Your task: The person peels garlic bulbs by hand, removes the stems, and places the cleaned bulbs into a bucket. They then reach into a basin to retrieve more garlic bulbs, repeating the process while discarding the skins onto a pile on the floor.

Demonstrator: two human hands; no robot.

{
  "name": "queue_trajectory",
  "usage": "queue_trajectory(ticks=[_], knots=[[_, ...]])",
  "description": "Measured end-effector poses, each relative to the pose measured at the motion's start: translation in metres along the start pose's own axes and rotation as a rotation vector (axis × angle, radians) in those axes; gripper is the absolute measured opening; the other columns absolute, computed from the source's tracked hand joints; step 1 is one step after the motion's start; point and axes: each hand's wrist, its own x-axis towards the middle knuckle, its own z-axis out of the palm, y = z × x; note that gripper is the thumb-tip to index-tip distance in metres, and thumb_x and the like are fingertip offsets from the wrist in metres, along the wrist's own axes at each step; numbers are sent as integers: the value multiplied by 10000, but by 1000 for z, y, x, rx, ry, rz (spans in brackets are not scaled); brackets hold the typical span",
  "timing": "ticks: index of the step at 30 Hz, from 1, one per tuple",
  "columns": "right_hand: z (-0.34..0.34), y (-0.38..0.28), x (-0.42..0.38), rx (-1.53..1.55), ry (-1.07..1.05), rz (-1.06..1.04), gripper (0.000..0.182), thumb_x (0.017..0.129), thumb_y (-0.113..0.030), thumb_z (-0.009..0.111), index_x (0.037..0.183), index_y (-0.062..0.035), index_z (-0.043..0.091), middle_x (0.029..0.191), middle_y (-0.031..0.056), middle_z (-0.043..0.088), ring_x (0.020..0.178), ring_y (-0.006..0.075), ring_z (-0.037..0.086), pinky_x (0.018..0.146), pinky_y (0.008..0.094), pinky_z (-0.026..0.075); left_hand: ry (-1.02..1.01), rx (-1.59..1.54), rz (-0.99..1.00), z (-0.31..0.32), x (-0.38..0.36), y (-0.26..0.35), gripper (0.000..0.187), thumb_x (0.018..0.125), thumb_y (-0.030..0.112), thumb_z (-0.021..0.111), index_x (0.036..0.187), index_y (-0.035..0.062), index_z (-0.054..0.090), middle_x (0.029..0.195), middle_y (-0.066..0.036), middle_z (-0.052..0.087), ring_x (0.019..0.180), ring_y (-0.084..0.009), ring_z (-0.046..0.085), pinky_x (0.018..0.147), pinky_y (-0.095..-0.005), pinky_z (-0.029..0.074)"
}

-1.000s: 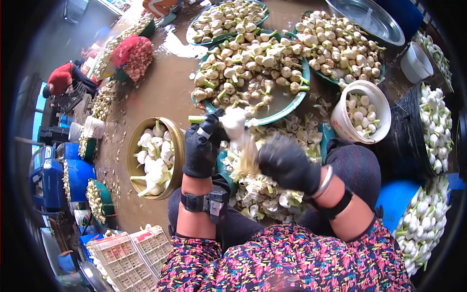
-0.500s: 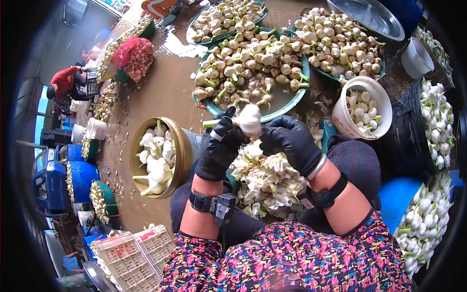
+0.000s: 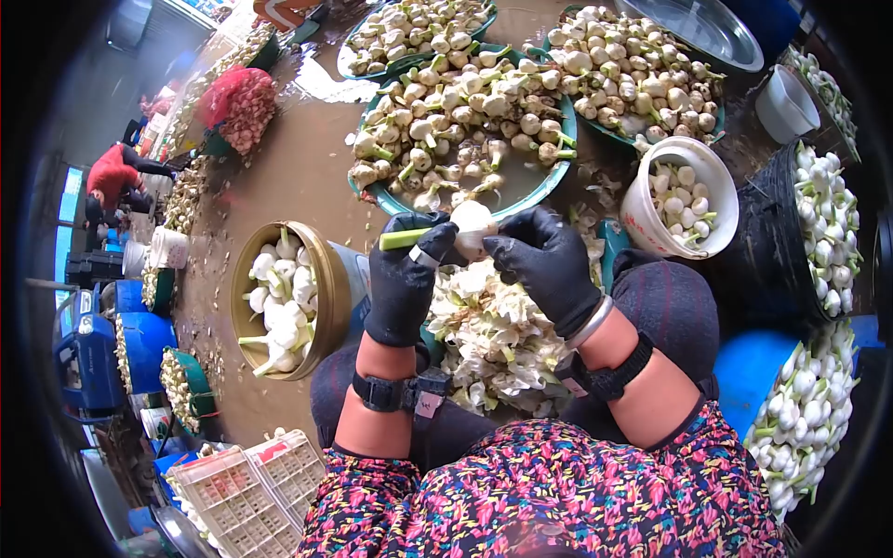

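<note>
A white garlic bulb with a thick green stem is in front of me, above a heap of peeled-off garlic skins. My left hand, in a black glove, is closed round the bulb's stem end, and the stem sticks out to the left. My right hand, also gloved in black, has its fingers pinched together against the bulb's right side. Whether loose skin is between those fingertips is hidden. Just beyond my hands sits a wide green-rimmed basin of untrimmed garlic.
A yellowish bucket of cleaned bulbs stands at left, a white bucket with more at right. A black tub of garlic is beyond it. Plastic crates lie at lower left. A person in red bends at far left.
Both hands stay at the bulb, which has turned a little so the stem now points more toward the left and nearer me. The view has shifted slightly. The person in red has bent differently.
</note>
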Motion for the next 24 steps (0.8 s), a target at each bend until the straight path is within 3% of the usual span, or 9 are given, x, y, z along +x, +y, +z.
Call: queue_trajectory(ticks=[3, 7, 14, 16, 17, 19, 21, 23, 24], knots=[[1, -9, -2, 135, 19, 154, 151, 778, -96, 641, 868, 2, 570, 689, 35, 589, 548, 82, 543, 485, 219, 453, 65, -105, -53, 7, -1, 0, 148, 769, 13, 657, 891, -1, 575, 882, -107, 630, 816, -158, 603, 730, -274, 475], [-1, -13, 0, 97, 9, 191, 97, 799, -88, 586, 833, 3, 582, 671, 40, 583, 508, 86, 536, 455, 206, 435, -12, 140, 113, 10, -4, 3, 158, 742, 3, 670, 868, 17, 576, 856, -92, 621, 833, -186, 586, 751, -301, 458], [-8, 16, 13, -187, 137, -7, 106, 757, -106, 519, 732, -22, 578, 555, 69, 563, 489, 129, 561, 491, 282, 452, -101, 454, 328, 20, -13, 3, 170, 716, 11, 689, 848, 29, 583, 806, -78, 618, 807, -242, 590, 739, -337, 461], [-11, 15, 14, -246, 141, -25, 107, 747, -112, 524, 710, -22, 566, 559, 76, 565, 488, 138, 562, 496, 286, 450, -26, -170, -129, 19, -17, 2, 170, 788, 57, 640, 934, 33, 558, 854, -81, 613, 817, -256, 614, 768, -364, 492], [-12, 13, 15, -262, 154, 33, 112, 741, -123, 529, 700, -23, 556, 559, 84, 563, 485, 142, 559, 501, 292, 450, -21, -168, -122, 17, -17, -2, 170, 788, 57, 640, 934, 33, 558, 854, -81, 613, 817, -256, 614, 768, -364, 492], [-21, 22, 20, -339, 169, 95, 137, 735, -157, 530, 707, -26, 560, 593, 138, 579, 536, 223, 584, 556, 337, 465, -47, 117, 53, 14, -12, 0, 201, 851, 115, 573, 1027, 32, 525, 924, -104, 601, 834, -273, 626, 792, -405, 513], [-22, 28, 20, -599, 182, 7, 90, 720, -107, 518, 665, -36, 525, 577, 89, 560, 485, 176, 554, 470, 315, 443, -59, 392, 96, 12, -12, 4, 243, 872, 186, 546, 1060, 34, 519, 973, -125, 589, 853, -271, 624, 785, -425, 521], [-18, 31, 13, -924, 142, 18, 135, 694, -163, 528, 677, -30, 540, 639, 182, 580, 604, 317, 590, 578, 399, 459, 156, -998, -544, 8, -8, 2, 279, 871, 236, 552, 1066, 38, 524, 947, -116, 594, 840, -256, 626, 777, -423, 524], [-13, 25, 8, -941, 111, 87, 154, 680, -185, 529, 706, -36, 559, 687, 220, 572, 711, 401, 566, 654, 443, 446, 108, -1028, -552, 3, -6, 5, 324, 874, 300, 547, 1078, 48, 530, 975, -121, 597, 830, -246, 621, 769, -414, 525]])
